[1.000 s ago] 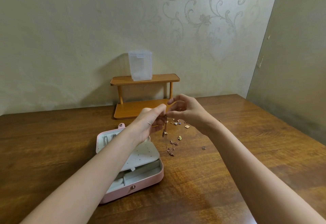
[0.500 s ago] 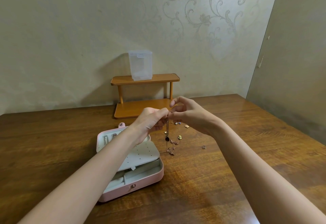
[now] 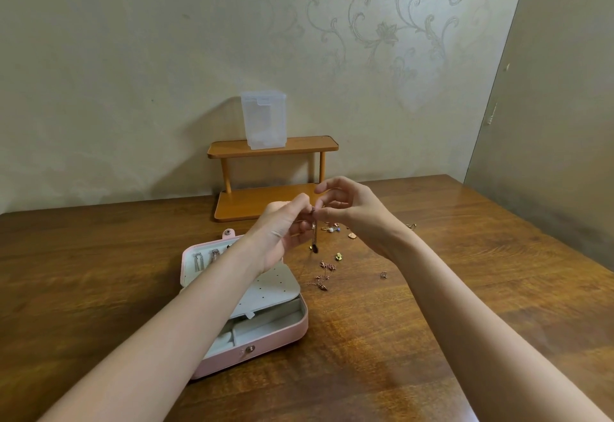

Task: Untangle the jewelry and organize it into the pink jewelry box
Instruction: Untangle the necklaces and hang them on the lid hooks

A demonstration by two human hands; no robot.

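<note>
A room in a home is indicated: patterned wallpaper with scrollwork is seen behind a polished wooden tabletop, on which a small wooden shelf with a clear plastic box is set.

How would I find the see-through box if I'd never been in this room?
Look at the orange wooden shelf standing against the wall at the table's far edge. The clear plastic box stands upright on its top board, the only see-through thing there.
</note>
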